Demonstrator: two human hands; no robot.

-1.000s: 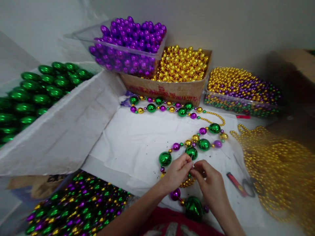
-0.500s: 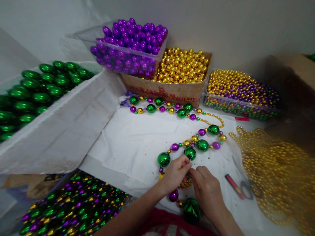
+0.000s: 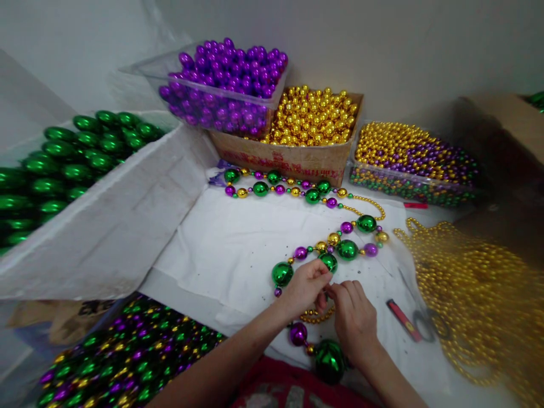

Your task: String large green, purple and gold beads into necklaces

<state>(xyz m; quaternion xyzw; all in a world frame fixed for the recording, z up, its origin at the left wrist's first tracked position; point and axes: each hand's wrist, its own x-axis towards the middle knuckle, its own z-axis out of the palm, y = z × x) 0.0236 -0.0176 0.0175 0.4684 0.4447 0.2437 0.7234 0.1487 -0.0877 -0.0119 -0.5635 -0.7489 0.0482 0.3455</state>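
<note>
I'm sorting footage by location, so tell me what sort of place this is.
Likely a bead-necklace workshop: a clear plastic bin of purple beads, a cardboard box of gold beads, and a multicolored bead strand lying on white cloth.

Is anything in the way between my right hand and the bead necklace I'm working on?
Nothing visible. Your right hand is right at the bead necklace, beside your left hand; exactly what its grip closes on can't be made out.

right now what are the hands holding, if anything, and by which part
The left hand and right hand are curled close together at the bead necklace; what, if anything, they pinch, and where, cannot be told.
</note>
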